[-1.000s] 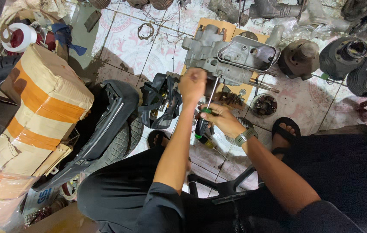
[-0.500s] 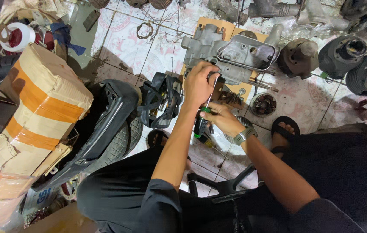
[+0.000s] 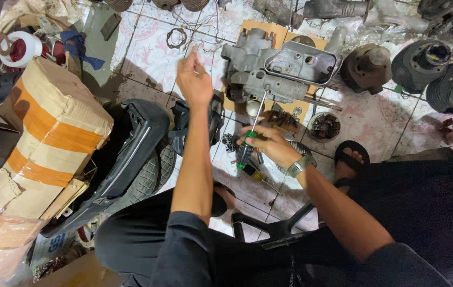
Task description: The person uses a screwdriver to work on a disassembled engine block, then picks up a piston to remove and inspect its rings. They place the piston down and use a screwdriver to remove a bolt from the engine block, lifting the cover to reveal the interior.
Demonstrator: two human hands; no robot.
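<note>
Your right hand (image 3: 269, 146) is clenched around the green-and-black handle of a screwdriver (image 3: 252, 135), whose metal shaft runs up to the lower edge of the grey engine casing (image 3: 253, 74). The casing rests on a sheet of cardboard (image 3: 253, 27) on the tiled floor (image 3: 146, 48), with its shiny metal cover (image 3: 302, 62) on top. Your left hand (image 3: 194, 79) is raised above the floor, left of the casing; the fingers appear blurred, so you cannot tell whether they pinch anything. A second screwdriver (image 3: 255, 174) lies just below your right hand. A taped cardboard parcel (image 3: 51, 133) stands well apart at the left.
</note>
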